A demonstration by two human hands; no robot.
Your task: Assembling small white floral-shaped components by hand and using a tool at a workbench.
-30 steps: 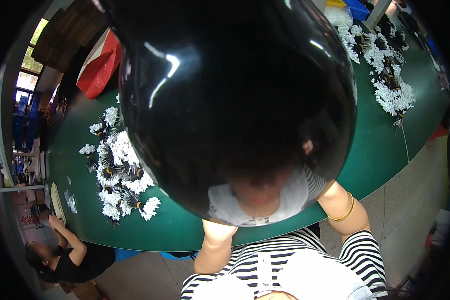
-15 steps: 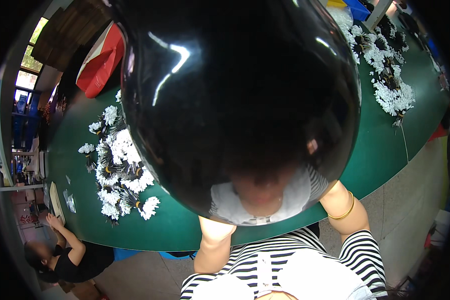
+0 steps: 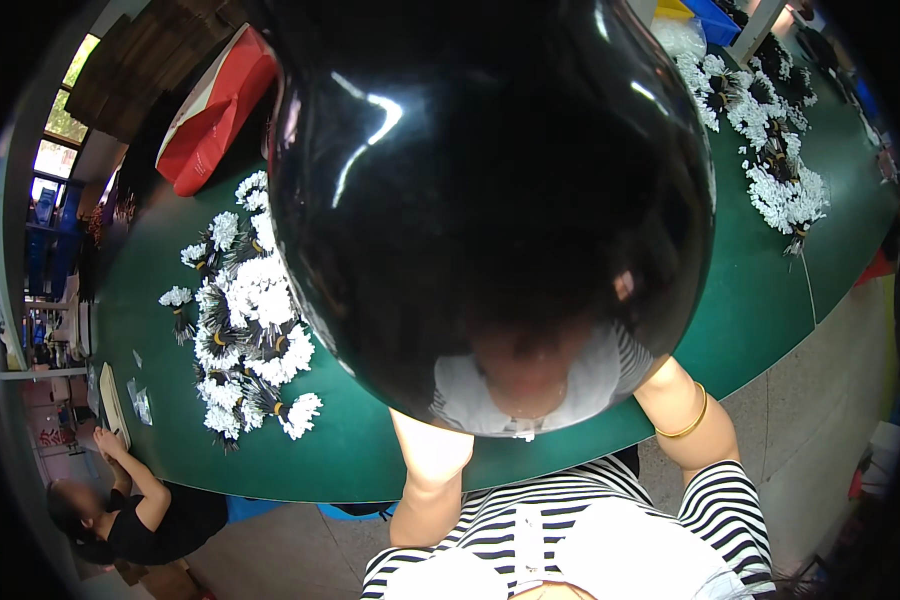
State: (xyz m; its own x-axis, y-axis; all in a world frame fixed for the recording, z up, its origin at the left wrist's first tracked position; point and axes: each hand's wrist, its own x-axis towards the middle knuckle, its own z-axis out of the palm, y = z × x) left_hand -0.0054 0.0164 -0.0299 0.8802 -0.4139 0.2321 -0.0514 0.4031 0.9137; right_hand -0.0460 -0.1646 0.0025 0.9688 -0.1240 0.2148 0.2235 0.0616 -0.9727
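A large, glossy black, rounded thing (image 3: pixel 490 230) with a narrower upper part fills the middle of the view, close up; I cannot tell its kind. Both my hands are behind it. My left forearm (image 3: pixel 430 465) and my right forearm (image 3: pixel 685 415), with a gold bangle, run up under its lower edge. Fingers, and anything they hold or touch, are hidden. Left of the black thing, on the green table (image 3: pixel 370 470), lies a heap of bundles of short black wires with white ends (image 3: pixel 260 290), some tied with yellow bands.
More white-ended bundles (image 3: pixel 790 195) lie at the far right. A red and beige bag (image 3: pixel 215 120) rests at the back left, with blue and yellow bins (image 3: pixel 710 20) at the top right. A person in black (image 3: pixel 150 510) sits at the lower left beside clear plastic bags (image 3: pixel 140 405).
The black thing's left and lower edges have drawn in slightly, uncovering more of the bundles and red bag. My forearms have hardly moved.
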